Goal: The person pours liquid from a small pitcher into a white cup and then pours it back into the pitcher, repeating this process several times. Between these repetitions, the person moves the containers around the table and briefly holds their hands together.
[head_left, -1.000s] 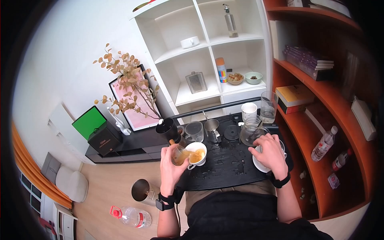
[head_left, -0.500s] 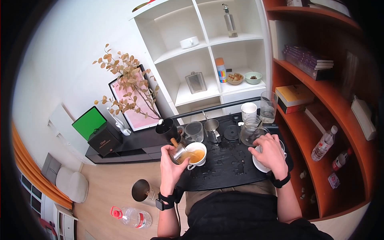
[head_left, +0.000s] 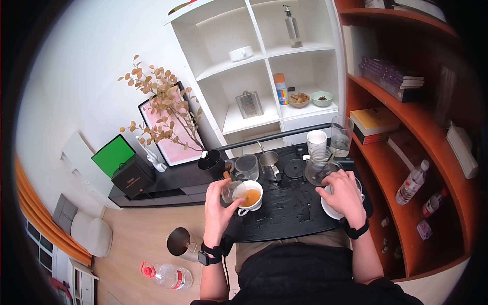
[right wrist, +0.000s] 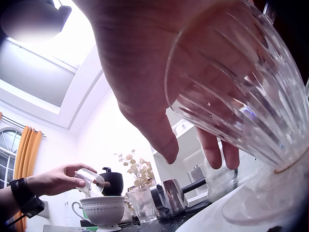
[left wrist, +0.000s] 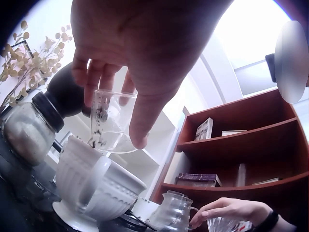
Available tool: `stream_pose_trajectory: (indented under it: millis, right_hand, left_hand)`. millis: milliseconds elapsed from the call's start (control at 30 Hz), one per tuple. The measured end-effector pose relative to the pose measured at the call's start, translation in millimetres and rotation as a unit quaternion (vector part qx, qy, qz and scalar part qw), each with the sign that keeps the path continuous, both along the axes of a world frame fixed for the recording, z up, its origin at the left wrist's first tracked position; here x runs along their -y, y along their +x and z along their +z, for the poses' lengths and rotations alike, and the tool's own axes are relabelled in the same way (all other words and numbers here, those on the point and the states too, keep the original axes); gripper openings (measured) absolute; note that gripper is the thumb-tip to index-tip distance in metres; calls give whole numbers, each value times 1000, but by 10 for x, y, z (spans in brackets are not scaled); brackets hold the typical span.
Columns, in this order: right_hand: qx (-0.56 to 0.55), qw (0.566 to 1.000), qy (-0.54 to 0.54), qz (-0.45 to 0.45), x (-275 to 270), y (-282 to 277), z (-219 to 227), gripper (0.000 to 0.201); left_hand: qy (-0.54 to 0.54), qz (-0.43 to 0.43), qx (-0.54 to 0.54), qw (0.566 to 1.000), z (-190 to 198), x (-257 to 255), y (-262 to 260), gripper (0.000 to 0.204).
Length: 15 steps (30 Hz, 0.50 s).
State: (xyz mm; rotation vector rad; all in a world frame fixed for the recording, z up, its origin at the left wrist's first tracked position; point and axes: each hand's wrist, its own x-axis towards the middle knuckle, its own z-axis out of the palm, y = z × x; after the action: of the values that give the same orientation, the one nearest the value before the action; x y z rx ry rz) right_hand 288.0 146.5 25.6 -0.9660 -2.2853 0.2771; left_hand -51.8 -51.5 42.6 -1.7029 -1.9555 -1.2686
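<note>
My left hand (head_left: 217,208) grips a small clear drinking glass (left wrist: 113,125), thumb on one side and fingers on the other. Dark specks cling to the inside of the tilted glass, and its mouth is over a white footed cup (left wrist: 99,186). Amber liquid (head_left: 252,197) fills part of that cup. On the right, my right hand (head_left: 346,197) hovers with loosely bent fingers above a white saucer (head_left: 331,212). A ribbed glass cup (right wrist: 241,96) stands there, largely hidden beneath the hand in the head view. The right fingertips are close to a glass server (left wrist: 174,210).
Behind the cups stand a black grinder (head_left: 211,163), a clear glass (head_left: 247,166), a metal pitcher (head_left: 269,163), a white cup (head_left: 316,139) and a tall glass (head_left: 341,137). Water wets the black tabletop (head_left: 284,223). Brown shelves (head_left: 401,152) border the right side.
The brownish liquid in the left hand's glass has run into the white cup, and the glass now looks nearly drained. The left hand has tipped it slightly further. The right hand has stayed put.
</note>
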Motion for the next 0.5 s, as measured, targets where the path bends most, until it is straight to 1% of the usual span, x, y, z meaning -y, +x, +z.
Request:
stream_pose_trajectory:
  millis: [133,200,233,333,400,433,500]
  right_hand:
    - [2,1000,1,-1,-4,3,-2,35]
    - [1,1000,1,-1,2,3,7,35]
    - [0,1000,1,-1,5,2,10,35]
    - [0,1000,-1,-1,-1,5,-2,35]
    - [0,1000,0,-1,-1,6,-7,35]
    - [-1,1000,0,-1,-2,5,-5,35]
    - [1,1000,0,-1,4,6,5,35]
  left_hand:
    - [2,9,26,1000,-42,-41,5,77]
    - [-52,-1,28,998,-8,-47,12,80]
    - [-51,-2,28,998,3,-56,20,80]
    - [-43,-15,6,999,36,-85,32,80]
    - [-38,-55,-64,996,73,-95,13,80]
    - [-38,-55,-64,996,89,-91,31,80]
    - [-29,-52,-60,996,118,-81,76,73]
